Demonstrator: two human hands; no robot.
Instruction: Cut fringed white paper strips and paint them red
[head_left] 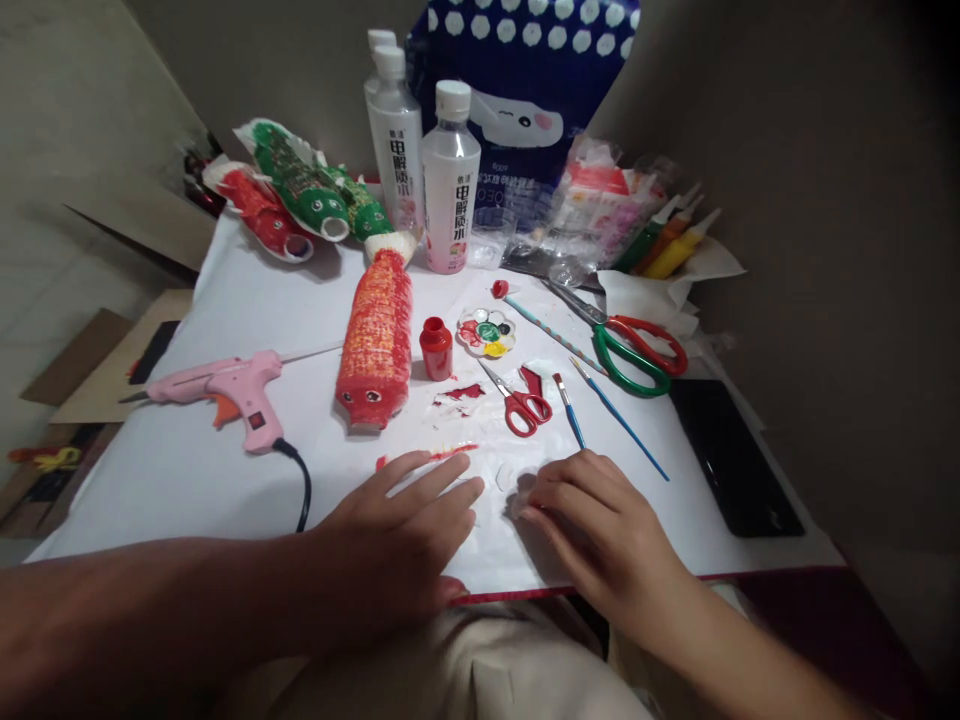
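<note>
My left hand (420,515) lies flat near the table's front edge, its fingers stretched out beside red paint smears. My right hand (592,510) is closed, thumb and fingertips together at a small whitish, see-through bit I cannot make out. A thin clear piece (504,476) lies between the hands. Beyond my left hand is a red and orange painted fish made from a bottle (375,340), with eyes at its near end. Small red-handled scissors (525,412), a blue paintbrush (570,412) and a red paint jar (436,350) lie or stand ahead of my hands.
A pink glue gun (244,395) lies left, its cord near my left arm. Large scissors (637,350), a thin brush (622,420) and a black phone (735,455) are right. Behind stand a paint palette (469,345), bottles (450,185), more painted fish (296,190) and a blue bag (525,90).
</note>
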